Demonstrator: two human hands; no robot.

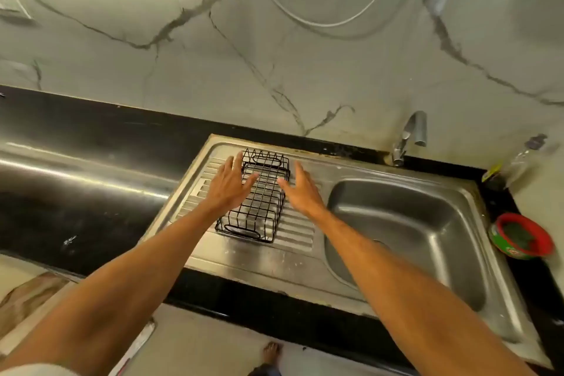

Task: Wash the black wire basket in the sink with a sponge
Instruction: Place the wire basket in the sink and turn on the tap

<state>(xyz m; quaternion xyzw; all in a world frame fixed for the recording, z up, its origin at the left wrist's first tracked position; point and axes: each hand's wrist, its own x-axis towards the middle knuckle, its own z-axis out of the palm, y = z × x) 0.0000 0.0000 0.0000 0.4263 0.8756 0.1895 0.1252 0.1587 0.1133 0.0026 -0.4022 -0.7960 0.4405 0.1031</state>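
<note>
Our hands are both spread wide and hold nothing. The left hand [227, 185] lies flat over the left rim of the black wire basket [254, 197], fingers splayed, thumb reaching across the wires; whether it touches them we cannot tell. The right hand [300, 192] hangs just beside the basket's right side, palm turned inward, fingers straight.

Between them sits the basket — a long, narrow box of thin black wire, with a gridded floor and upright bars along its walls. Each short end carries an oval loop of wire for a handle. It stands upright and looks empty; the ribbed metal shows through its mesh.

It rests on the grooved draining board [293, 229] of the steel sink [406, 223], left of the basin. A steel tap [407, 137] rises at the back edge, by the marble-veined wall [274, 64]. The black desk [76, 162] runs off to the left, and to the right of the basin stands a small red and green tub [520, 236].
</note>
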